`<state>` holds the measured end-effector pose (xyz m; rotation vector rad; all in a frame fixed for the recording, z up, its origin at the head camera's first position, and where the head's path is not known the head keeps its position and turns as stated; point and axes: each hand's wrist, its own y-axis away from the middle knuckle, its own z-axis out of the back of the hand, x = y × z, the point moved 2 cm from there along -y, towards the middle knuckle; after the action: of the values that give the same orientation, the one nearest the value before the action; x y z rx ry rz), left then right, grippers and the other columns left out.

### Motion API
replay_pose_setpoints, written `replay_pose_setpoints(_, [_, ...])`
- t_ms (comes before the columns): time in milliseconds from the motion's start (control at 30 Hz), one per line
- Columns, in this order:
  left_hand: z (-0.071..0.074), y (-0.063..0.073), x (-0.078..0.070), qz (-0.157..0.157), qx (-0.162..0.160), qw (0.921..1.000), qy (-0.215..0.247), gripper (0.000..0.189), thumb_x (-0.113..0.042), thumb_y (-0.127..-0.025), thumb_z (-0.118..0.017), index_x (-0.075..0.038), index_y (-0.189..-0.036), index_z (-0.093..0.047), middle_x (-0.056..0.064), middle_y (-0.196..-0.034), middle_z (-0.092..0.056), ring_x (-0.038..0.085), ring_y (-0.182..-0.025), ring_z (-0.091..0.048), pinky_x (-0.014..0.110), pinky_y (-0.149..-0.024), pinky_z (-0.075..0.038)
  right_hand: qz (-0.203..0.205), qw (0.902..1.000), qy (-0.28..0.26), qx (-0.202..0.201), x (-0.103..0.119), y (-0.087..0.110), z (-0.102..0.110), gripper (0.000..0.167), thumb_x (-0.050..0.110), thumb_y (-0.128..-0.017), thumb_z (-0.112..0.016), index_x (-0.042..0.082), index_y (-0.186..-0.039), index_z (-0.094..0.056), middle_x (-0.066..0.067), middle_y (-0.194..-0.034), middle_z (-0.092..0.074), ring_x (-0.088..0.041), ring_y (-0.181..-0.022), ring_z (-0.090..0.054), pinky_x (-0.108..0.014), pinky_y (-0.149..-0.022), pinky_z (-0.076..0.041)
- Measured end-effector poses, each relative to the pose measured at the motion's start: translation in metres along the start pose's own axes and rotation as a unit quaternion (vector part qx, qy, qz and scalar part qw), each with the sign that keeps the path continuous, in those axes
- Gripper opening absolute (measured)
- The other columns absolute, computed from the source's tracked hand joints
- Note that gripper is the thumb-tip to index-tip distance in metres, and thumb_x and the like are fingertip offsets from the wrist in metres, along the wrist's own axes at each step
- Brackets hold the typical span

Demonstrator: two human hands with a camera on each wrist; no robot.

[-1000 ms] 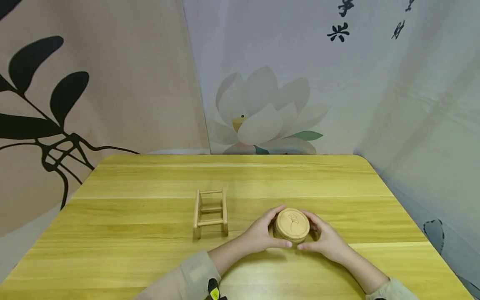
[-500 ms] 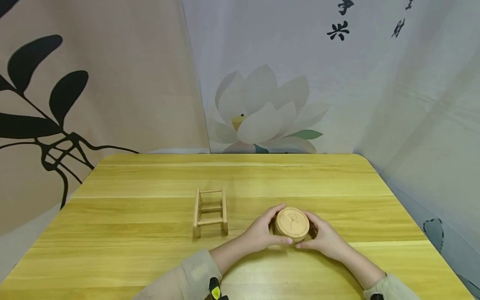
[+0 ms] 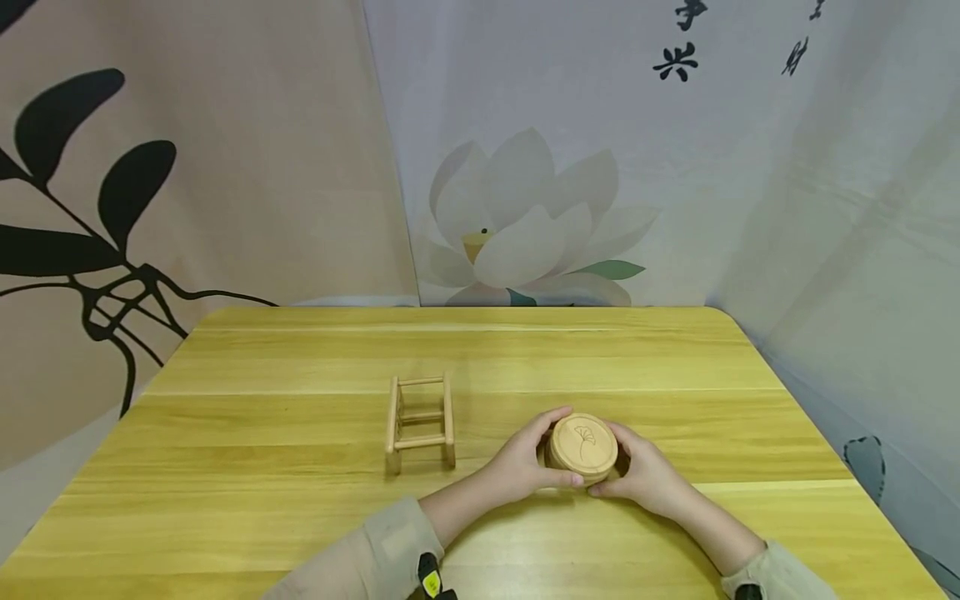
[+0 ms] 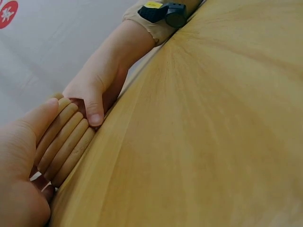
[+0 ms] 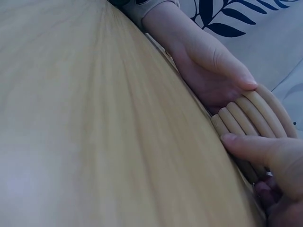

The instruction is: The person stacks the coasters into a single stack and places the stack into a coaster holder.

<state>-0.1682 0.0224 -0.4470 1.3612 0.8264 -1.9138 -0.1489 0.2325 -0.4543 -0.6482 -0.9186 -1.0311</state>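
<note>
A stack of round wooden coasters [image 3: 585, 448], the top one engraved with a ginkgo leaf, lies on the table right of its middle. My left hand [image 3: 521, 469] curls round its left side, and my right hand [image 3: 651, 479] grips it from the right. Both thumbs press the near side, the tips almost meeting in the head view. In the left wrist view several rounded coaster edges [image 4: 71, 146] show one above another, close to the tabletop. The right wrist view shows the same layered stack [image 5: 253, 113] between both hands. Fingers on its far side are mostly hidden.
To the left of the hands stands a small wooden rack [image 3: 422, 425] with posts and crossbars. The wooden table [image 3: 262, 467] ends at a printed cloth backdrop [image 3: 525, 208] behind. Both wrists wear dark camera straps over beige sleeves.
My right hand has shifted slightly left, its thumb tip closer to my left thumb. The coasters have barely moved, and the rack stays in place.
</note>
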Motion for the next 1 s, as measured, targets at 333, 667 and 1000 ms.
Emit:
replay_pose_setpoints(333, [0.0002,-0.0002,0.0009,0.001,-0.004,1.0000,-0.003,0.089,-0.019,-0.076,-0.083,-0.010,-0.148,-0.032,-0.001,-0.138,-0.047,0.012,-0.120,-0.047,0.031,-0.105,-0.034,-0.007,0.9999,0.008,-0.012,0.0002,-0.0006,-0.0009,0.093,0.021,-0.064,-0.089,0.000,-0.141,-0.040,-0.019,-0.137,-0.047,-0.038,-0.126,-0.044,-0.048,-0.103,-0.035])
replay_pose_setpoints(667, [0.0006,0.0001,0.0005,0.008,-0.002,0.9999,-0.006,0.089,-0.021,-0.075,-0.084,-0.011,-0.148,-0.034,-0.003,-0.136,-0.048,0.011,-0.117,-0.049,0.031,-0.104,-0.035,-0.013,0.9996,0.015,-0.023,-0.0004,0.0013,-0.0016,0.090,0.025,-0.064,-0.089,0.002,-0.139,-0.045,-0.016,-0.137,-0.049,-0.036,-0.126,-0.044,-0.047,-0.104,-0.034])
replay_pose_setpoints(1000, [0.0011,-0.0001,0.0015,0.006,-0.003,0.9999,-0.012,0.089,-0.022,-0.074,-0.084,-0.010,-0.147,-0.034,-0.003,-0.138,-0.048,0.013,-0.118,-0.049,0.031,-0.103,-0.037,-0.003,0.9997,0.007,-0.022,-0.0010,0.0007,-0.0010,0.088,0.024,-0.064,-0.089,0.004,-0.139,-0.046,-0.015,-0.137,-0.048,-0.035,-0.127,-0.044,-0.046,-0.104,-0.034])
